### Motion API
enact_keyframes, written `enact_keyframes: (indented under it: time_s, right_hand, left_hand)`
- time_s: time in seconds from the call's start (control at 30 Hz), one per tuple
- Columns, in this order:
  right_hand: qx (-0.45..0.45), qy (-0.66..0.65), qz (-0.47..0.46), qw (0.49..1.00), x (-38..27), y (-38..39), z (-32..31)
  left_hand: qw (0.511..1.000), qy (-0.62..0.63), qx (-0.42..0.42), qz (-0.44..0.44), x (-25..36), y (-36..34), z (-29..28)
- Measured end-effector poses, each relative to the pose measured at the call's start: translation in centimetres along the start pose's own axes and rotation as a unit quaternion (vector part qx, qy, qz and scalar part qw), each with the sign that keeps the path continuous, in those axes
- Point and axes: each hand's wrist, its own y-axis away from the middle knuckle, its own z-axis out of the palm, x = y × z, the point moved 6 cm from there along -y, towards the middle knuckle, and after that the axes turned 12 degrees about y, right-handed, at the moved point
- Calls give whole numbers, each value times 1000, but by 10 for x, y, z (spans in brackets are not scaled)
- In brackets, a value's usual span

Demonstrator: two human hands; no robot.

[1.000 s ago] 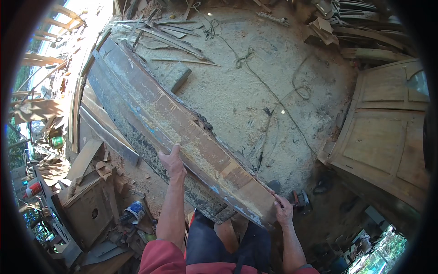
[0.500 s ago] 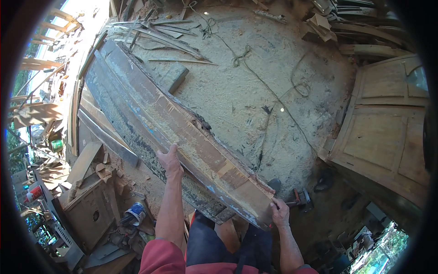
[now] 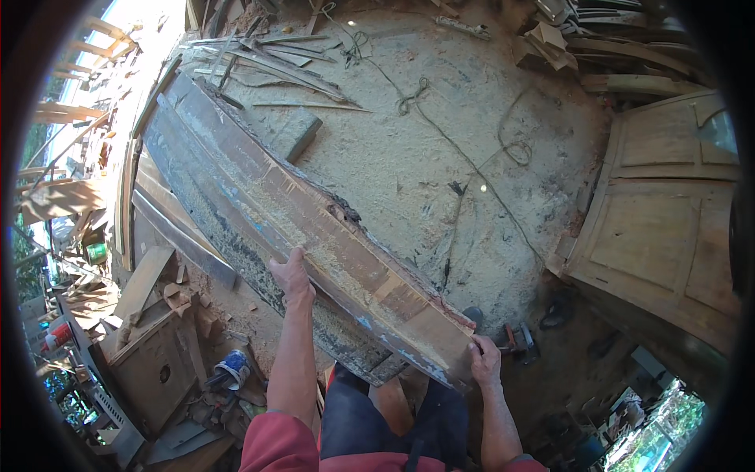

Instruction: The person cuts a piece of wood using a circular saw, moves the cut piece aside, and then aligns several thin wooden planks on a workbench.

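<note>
A long brown wooden plank (image 3: 346,242) with a rough, bark-like far edge runs diagonally from the upper left toward my body. It lies over a darker, weathered board (image 3: 228,244) spotted with grey and flaking paint. My left hand (image 3: 292,277) is closed on the plank's left edge about midway, thumb on top and fingers hidden underneath. At the plank's near right corner, my right hand (image 3: 486,362) grips the end, its fingertips partly out of sight. Sawdust covers parts of the plank's surface.
Beyond the plank, a wooden block (image 3: 296,135), thin offcuts (image 3: 283,67) and a tangled rope (image 3: 448,135) lie on the sawdust-strewn floor. A panelled wooden door (image 3: 653,228) is at the right, a hammer-like tool (image 3: 528,342) near my right hand, and a blue-and-white can (image 3: 233,368) at lower left.
The plank's near end and my right hand have shifted slightly up and to the right. My left hand keeps its hold in nearly the same place.
</note>
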Motion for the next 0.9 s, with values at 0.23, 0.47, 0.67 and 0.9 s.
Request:
enact_keyframes:
  time_s: [0.23,0.47,0.67,0.9]
  right_hand:
    - [-15,10,6,1000,-4,-2,4]
    - [-25,-3,-1,1000,6,-6,2]
    - [-48,11,13,999,9,-14,-2]
    - [-45,6,10,999,12,-5,3]
  left_hand:
    - [1000,20,-23,-1,-1,-9,-5]
    - [994,-99,37,38,-6,-12,-4]
    - [998,-3,-13,-57,-24,-26,-9]
    - [997,-64,24,-46,-7,-9,-1]
